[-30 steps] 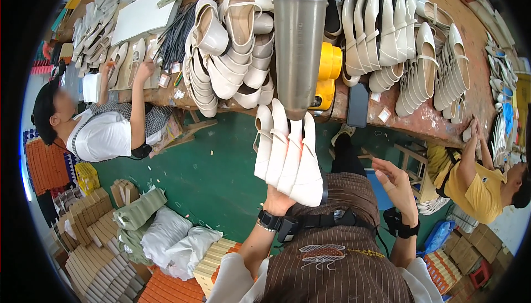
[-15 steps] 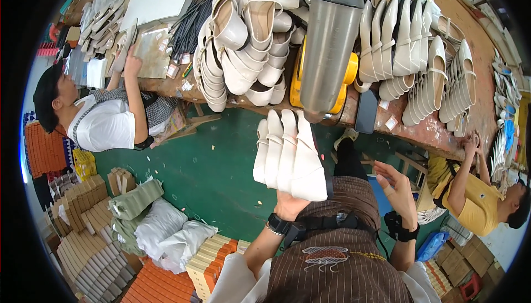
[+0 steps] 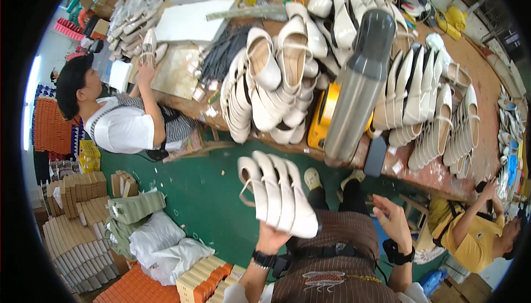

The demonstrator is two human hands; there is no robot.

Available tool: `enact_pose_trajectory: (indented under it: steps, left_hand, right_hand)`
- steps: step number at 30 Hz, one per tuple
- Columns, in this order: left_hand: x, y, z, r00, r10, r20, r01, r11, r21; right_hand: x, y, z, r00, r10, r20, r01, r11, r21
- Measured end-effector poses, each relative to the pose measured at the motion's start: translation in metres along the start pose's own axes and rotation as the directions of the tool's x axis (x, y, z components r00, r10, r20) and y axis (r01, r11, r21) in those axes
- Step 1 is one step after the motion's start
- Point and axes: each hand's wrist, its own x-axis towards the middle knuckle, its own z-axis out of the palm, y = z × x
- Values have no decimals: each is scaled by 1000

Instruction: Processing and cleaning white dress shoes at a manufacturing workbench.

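My left hand (image 3: 273, 239) is closed under a stack of several cream strapped shoes (image 3: 276, 195), nested side by side and held upright in front of my apron. A thin strap loops out from the leftmost shoe. To the right, my right hand (image 3: 394, 221) hovers apart from the stack, fingers loosely bent and spread, nothing in it. Beyond, on the workbench (image 3: 354, 159), stand a big pile of cream shoes (image 3: 271, 90) and, farther right, rows of similar shoes (image 3: 415, 95).
A grey metal cylinder (image 3: 357, 95) stands before a yellow machine (image 3: 322, 118), beside a dark phone (image 3: 376, 156). At left a co-worker (image 3: 119, 115) handles a shoe; another co-worker (image 3: 467, 228) works at right. White sacks (image 3: 160, 242) and stacked boxes (image 3: 86, 247) lie on the floor at left.
The shoe stack in my left hand sits lower and farther left in the picture, turned so a strap sticks out. My view shows more of the bench's far side. My right hand stays empty.
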Motion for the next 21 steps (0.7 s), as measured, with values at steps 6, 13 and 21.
enact_pose_trajectory:
  steps: [6,13,21]
  left_hand:
    - [-3,76,33,865,494,88,-468,732,495]
    - [34,137,236,528,639,559,-770,83,633]
    - [185,90,291,555,510,657,126,-832,540]
  right_hand:
    - [-2,3,-8,997,-42,-65,41,999,-18]
    - [-6,4,-14,969,-217,-115,197,967,-165]
    - [-56,22,-27,959,10,-283,-29,997,-65]
